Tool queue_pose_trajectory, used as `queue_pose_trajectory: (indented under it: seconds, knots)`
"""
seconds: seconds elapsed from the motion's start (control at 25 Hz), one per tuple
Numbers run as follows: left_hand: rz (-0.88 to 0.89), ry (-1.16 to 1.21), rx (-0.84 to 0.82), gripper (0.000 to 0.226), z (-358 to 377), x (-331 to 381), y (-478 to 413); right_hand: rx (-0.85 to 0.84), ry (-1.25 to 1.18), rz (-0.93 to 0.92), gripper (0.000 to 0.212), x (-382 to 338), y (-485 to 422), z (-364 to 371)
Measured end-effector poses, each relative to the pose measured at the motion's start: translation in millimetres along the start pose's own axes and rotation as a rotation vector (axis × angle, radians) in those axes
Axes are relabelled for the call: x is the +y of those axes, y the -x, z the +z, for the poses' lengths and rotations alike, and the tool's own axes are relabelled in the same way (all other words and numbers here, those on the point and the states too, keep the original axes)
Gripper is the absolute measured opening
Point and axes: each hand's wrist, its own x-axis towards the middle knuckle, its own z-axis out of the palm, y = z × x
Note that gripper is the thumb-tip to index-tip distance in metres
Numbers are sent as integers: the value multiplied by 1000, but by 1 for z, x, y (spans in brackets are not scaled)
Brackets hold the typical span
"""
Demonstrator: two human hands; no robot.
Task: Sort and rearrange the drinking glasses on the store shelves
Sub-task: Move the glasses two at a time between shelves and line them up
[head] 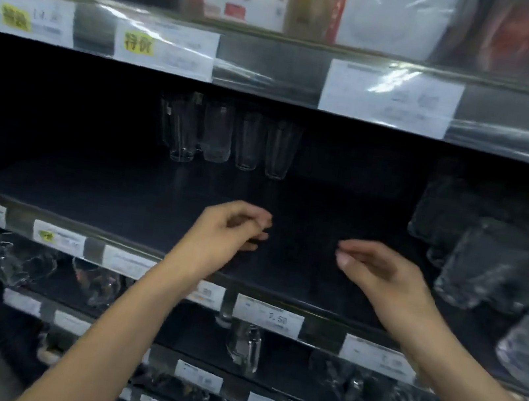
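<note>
Four tall glasses (pixel 228 137) stand upright at the back of the shelf (pixel 102 188), upper centre of frame, beyond both hands. The left hand (pixel 230 229), nearer them, and the right hand (pixel 379 277) hover loosely curled, holding nothing.

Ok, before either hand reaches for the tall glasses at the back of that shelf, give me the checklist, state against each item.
1. Left hand free: ok, it holds nothing.
2. Right hand free: ok, it holds nothing.
3. Tall glasses upright: ok, they stand in a row at the back.
4. Way to them: ok, bare shelf lies between the hands and the row.
5. Textured glasses on the right clear of the right hand: ok, apart.
6. Tall glasses free of chips: cannot tell, the picture is blurred.
</note>
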Motion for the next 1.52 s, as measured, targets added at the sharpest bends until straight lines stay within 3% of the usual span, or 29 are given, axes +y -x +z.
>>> queue_pose_trajectory:
  seconds: [0.28, 0.48, 0.64, 0.92, 1.04, 1.12, 1.32, 1.52]
  knots:
    - [56, 94, -164, 21, 115, 26, 59, 271, -93, -13, 39, 15, 110, -103]
    - [126, 39, -301, 23, 201, 40, 82, 457, -141, 21, 22, 29, 154, -181]
    - [117, -34, -251, 18, 265, 40, 90, 518, -137, 65, 16, 45, 171, -246]
    - [-20, -78, -79, 83, 343, 20, 85, 404, -158, 136, 18, 86, 139, -317]
    - [-31, -91, -16, 113, 359, 13, 77, 198, -56, 182, 34, 99, 101, -316]
    - [-12, -120, 26, 121, 366, 8, 74, 75, 3, 184, 47, 106, 80, -308]
    - [17, -210, 59, 97, 376, -1, 66, 104, 50, 150, 70, 118, 45, -290]
    - [21, -230, 63, 61, 376, -1, 63, 129, 59, 141, 75, 123, 34, -281]
